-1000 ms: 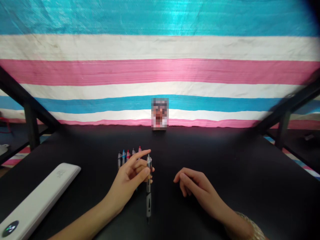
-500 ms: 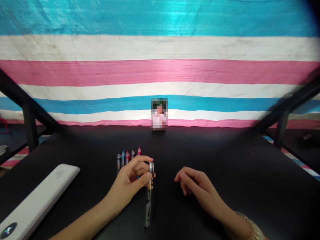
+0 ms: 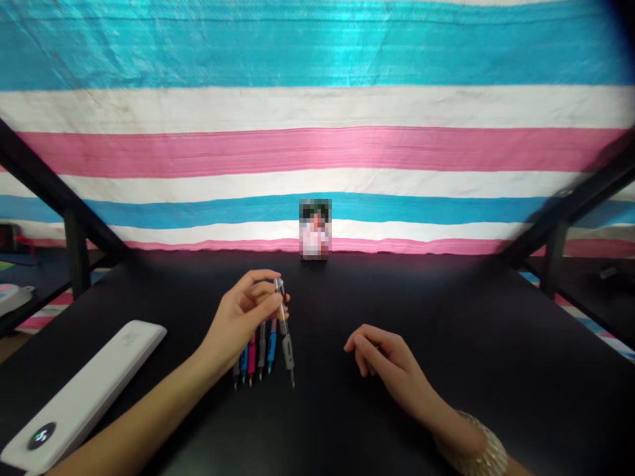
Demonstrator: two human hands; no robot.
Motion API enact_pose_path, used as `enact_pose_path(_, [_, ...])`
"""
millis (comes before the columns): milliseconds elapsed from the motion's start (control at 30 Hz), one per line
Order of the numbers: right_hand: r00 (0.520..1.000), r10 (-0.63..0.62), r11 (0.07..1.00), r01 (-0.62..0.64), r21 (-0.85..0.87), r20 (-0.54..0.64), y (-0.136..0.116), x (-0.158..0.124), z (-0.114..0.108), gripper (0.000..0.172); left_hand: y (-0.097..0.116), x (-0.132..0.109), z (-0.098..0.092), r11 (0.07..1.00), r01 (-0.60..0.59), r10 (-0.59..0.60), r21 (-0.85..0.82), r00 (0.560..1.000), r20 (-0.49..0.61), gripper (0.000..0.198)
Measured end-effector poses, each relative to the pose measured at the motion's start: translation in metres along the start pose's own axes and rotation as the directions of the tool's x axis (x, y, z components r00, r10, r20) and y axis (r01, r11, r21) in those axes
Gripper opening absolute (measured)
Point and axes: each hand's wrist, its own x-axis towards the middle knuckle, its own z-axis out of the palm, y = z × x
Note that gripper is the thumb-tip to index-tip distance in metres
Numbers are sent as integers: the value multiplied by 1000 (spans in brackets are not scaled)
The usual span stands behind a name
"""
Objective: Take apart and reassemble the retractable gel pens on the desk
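My left hand [image 3: 248, 307] is closed on the upper part of a pen [image 3: 288, 350] with a clear barrel and grey grip, thumb on one side and fingers on the other. The pen's tip points down toward me. Under and beside this hand several pens lie in a row, their upper ends hidden by it: a pink pen [image 3: 251, 362], a blue pen [image 3: 272, 347] and a grey pen [image 3: 262, 357] among them. My right hand [image 3: 384, 357] rests on the black table [image 3: 337, 430], fingers curled in and thumb against the index finger, holding nothing visible.
A long white device [image 3: 89, 390] with a round dark display lies at the left. At the table's back stands a small blurred picture box [image 3: 315, 231] before a striped sheet [image 3: 397, 152]. Black frame bars [image 3: 74, 251] slant along both sides.
My left hand has carried the pen away from me and a little left, to the right end of the row. My right hand stays nearly still. The view has tilted slightly.
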Motion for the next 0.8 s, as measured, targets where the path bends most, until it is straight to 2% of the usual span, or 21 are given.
enact_pose_path(67, [1000,-10,1000,10,0,-5,1,0,0,43,5,11,-1,996,-38,37,80,999,13,30])
enact_pose_path(167, [1000,-24,1000,24,-7,-15,1,1,0,42,7,27,0,985,-30,23,167,999,46,36])
enact_pose_path(300, [999,-32,999,33,8,-34,1,1,-1,42,-2,42,2,961,-15,-5,275,997,71,37])
enact_pose_path(467, [999,-34,999,34,4,-40,-1,1,0,41,-16,46,-1,910,-33,-2,413,996,85,36])
enact_pose_path(600, [999,-38,999,39,2,-35,0,2,1,40,-24,45,-9,804,-97,39,586,993,112,35])
enact_pose_path(800, [998,-44,999,44,-4,-37,2,2,0,38,-34,44,-22,551,-259,145,794,966,214,32])
